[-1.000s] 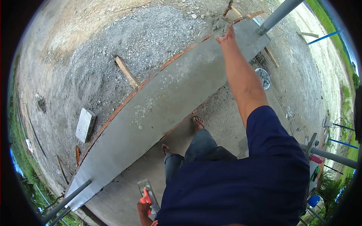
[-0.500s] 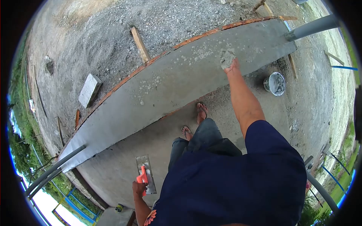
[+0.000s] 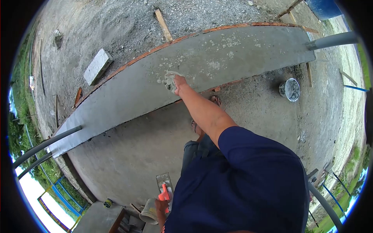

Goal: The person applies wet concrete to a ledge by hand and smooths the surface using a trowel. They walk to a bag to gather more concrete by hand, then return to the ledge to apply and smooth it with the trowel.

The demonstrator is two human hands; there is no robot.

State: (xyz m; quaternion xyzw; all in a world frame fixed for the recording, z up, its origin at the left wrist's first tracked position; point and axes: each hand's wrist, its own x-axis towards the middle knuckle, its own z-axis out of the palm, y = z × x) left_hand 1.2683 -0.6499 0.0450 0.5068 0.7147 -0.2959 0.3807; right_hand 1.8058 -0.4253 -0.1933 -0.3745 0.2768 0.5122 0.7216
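My right hand (image 3: 177, 83) is stretched over the grey concrete slab (image 3: 128, 87), closed on a clump of wet mortar (image 3: 169, 81). Lumps of mortar dot the slab's surface to the right of this hand. Low at my side, my left hand (image 3: 161, 206) grips the orange handle of a metal trowel (image 3: 164, 193). A pale bucket (image 3: 149, 212) stands beside that hand, partly hidden by it.
A bucket (image 3: 290, 90) stands on the ground at the right. A concrete block (image 3: 98, 66) lies beyond the slab's wooden edge board (image 3: 155, 49). Grey pipes (image 3: 50, 145) cross the slab's left end, and another pipe (image 3: 334, 40) meets its right end.
My right hand has swept left along the slab, with mortar still in it. The view has shifted, showing the pale bucket near my left hand, which keeps hold of the trowel.
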